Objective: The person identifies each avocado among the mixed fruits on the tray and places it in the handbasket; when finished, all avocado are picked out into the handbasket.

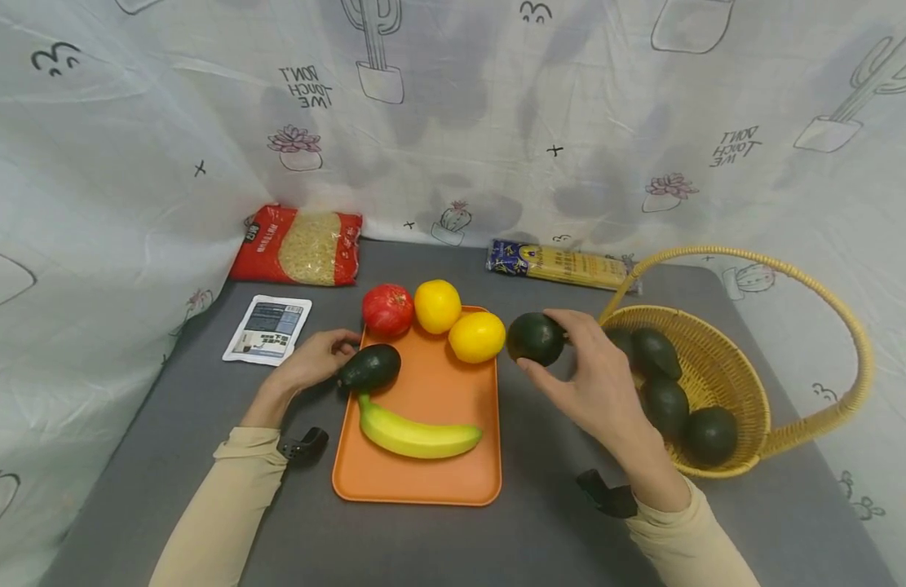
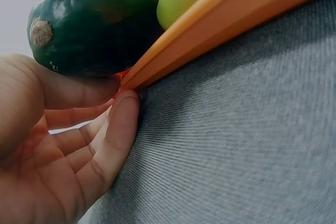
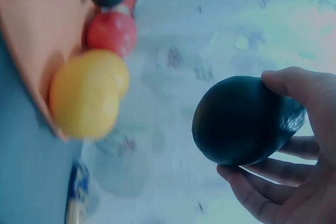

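Observation:
My right hand (image 1: 595,379) grips a dark green avocado (image 1: 536,338) between thumb and fingers, in the air to the right of the orange tray (image 1: 423,481). The right wrist view shows the same avocado (image 3: 241,121) held at the fingertips. At the tray's left edge, my left hand (image 1: 316,359) pinches the rim (image 2: 173,43) between thumb and forefinger, as the left wrist view shows. Another avocado (image 1: 369,368) lies on the tray just beside the left thumb. A banana (image 1: 419,434), a red round fruit (image 1: 387,310) and two yellow fruits (image 1: 477,337) also lie on the tray.
A yellow wicker basket (image 1: 746,367) with a tall handle stands at the right and holds several avocados (image 1: 665,405). A red pasta bag (image 1: 298,246) and a spaghetti pack (image 1: 559,265) lie along the back. A white pouch (image 1: 267,330) lies left of the tray.

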{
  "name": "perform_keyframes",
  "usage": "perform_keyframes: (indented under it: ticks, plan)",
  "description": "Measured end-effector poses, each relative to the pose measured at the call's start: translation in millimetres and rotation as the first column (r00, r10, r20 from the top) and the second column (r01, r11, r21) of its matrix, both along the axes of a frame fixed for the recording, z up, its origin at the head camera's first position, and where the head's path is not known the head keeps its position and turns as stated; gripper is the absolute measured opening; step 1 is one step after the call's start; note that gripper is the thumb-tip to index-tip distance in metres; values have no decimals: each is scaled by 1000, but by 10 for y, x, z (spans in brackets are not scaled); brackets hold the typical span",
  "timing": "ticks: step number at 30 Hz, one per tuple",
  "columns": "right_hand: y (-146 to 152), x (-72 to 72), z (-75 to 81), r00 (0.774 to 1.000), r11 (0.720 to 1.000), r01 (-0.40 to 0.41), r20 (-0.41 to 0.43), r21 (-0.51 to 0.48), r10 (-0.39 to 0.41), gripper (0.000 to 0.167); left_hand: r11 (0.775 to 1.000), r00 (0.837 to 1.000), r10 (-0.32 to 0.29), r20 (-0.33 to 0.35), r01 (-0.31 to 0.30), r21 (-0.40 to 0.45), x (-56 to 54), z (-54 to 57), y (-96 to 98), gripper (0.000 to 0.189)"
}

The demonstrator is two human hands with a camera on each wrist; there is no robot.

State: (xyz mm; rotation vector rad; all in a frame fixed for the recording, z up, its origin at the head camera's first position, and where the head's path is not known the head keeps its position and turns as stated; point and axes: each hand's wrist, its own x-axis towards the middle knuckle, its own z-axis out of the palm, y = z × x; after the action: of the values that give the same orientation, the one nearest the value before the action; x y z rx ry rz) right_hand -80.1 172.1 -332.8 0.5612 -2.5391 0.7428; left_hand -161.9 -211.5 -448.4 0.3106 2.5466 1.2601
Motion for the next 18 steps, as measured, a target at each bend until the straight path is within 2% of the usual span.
perform_keyframes:
  ticks: [6,12,18]
  plan:
    - [441,99,-28,985,986,164,43,2,-164,64,1000,1000,3,3,-3,10,2,4,5,36]
    - [832,217,-143,946,951,308,102,28,-309,63,1000,1000,-1,6,1,-4,3,6,14,36]
    - [1035,306,-253,901,929,358,227,93,-369,64,1000,1000,7,-2,-7,-14,4,-9,7,35]
